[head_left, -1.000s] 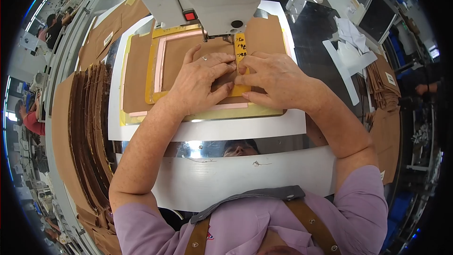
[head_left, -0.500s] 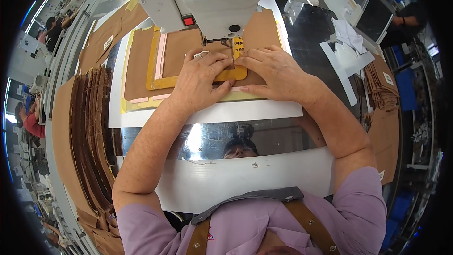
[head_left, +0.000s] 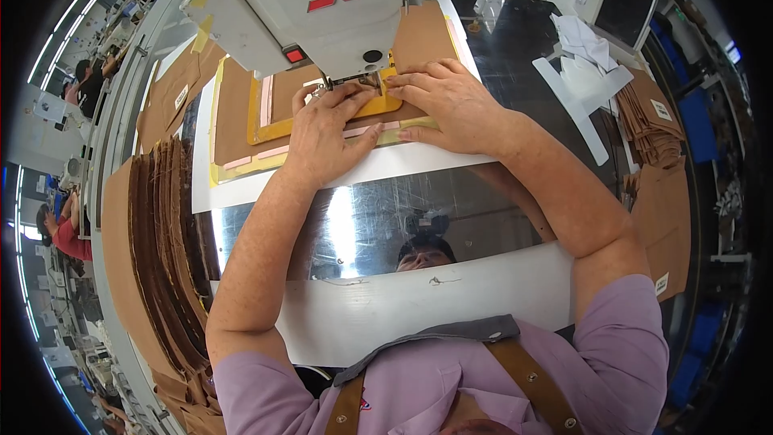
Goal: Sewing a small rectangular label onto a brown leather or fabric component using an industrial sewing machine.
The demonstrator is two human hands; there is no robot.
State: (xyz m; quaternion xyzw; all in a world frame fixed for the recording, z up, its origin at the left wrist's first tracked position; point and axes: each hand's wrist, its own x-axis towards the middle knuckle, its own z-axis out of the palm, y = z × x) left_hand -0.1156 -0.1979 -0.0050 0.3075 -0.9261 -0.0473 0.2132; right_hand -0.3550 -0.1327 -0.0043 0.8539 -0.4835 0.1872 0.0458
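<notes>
Under the white sewing machine head (head_left: 334,12) lies a brown fabric panel (head_left: 419,32) in a flat template with pale yellow and pink edge strips. A yellow frame (head_left: 278,130) rests on the panel. My left hand (head_left: 326,133) lies on the frame's near side, fingers stretched forward and slightly bent, thumb on the template's near border. On the frame's right corner, my right hand (head_left: 455,109) presses with extended fingers, its thumb also on the border. Both hands' fingertips come close together near the needle area, which the machine head and fingers partly hide.
Brown fabric pieces stand in a thick stack (head_left: 161,234) at left. More folded brown pieces (head_left: 648,113) lie at right, near white paper scraps (head_left: 584,44) and a dark screen (head_left: 624,0). A shiny metal plate (head_left: 378,225) spans the table before me. Other people sit far left.
The template, white sheet and both hands have moved away from me, deeper under the machine head, exposing more metal plate. My view has shifted slightly, too.
</notes>
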